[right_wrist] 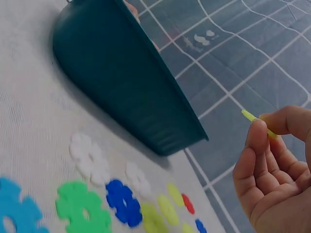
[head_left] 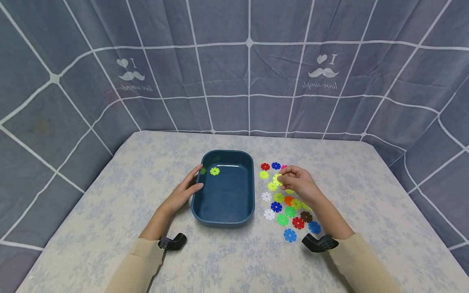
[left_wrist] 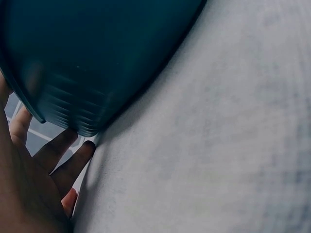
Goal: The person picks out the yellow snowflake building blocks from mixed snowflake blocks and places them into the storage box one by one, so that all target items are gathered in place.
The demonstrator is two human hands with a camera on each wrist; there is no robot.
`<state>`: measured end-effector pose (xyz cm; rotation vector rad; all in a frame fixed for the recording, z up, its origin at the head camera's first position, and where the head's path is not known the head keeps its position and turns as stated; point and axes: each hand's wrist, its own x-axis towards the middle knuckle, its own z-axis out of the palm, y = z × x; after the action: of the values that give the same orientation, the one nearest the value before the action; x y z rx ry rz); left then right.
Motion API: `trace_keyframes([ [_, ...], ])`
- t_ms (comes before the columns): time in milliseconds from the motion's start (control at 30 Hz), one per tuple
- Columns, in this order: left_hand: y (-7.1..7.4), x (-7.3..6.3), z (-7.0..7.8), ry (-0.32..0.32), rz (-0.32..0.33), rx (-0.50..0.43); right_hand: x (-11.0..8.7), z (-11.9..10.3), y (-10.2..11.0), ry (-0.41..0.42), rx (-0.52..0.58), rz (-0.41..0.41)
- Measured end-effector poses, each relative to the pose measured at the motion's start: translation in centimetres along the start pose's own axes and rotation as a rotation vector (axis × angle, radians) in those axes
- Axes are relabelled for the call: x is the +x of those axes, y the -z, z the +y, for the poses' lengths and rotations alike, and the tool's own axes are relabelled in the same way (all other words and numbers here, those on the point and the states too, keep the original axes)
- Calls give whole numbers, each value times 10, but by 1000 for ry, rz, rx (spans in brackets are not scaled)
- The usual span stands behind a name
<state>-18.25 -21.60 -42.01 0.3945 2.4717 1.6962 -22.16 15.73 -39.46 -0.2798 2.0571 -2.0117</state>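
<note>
- Curtain point(head_left: 227, 114), grey-blue fabric, lightly creased; stands behind the table and along its left and right sides.
- White lines point(head_left: 249, 77), printed across the curtain in a large grid, bent at the corners.
- White diamond point(head_left: 249, 42), set where lines cross, top centre.
- Left print point(head_left: 132, 76), white: heart, letter I, moustache, reversed lettering.
- Right print point(head_left: 323, 73), same motif, lettering likewise reversed.
- Table point(head_left: 366, 179), pale top, mottled grey-blue; far edge near the curtain's foot.

most discs point(head_left: 288, 200) right of tray point(head_left: 223, 199)
</note>
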Motion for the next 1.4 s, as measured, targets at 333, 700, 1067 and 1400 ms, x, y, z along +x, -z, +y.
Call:
trace_keyframes([
  [333,1,-4,15,20,-8,7,11,-8,-28,42,-1,-66],
  [700,0,-3,14,25,-7,0,22,-17,-55,69,54,-144],
  [1067,-1,2,3,41,5,16,33,-21,-79,62,49,-175],
  [1400,-1,9,-24,34,29,10,41,-24,-97,7,63,-155],
])
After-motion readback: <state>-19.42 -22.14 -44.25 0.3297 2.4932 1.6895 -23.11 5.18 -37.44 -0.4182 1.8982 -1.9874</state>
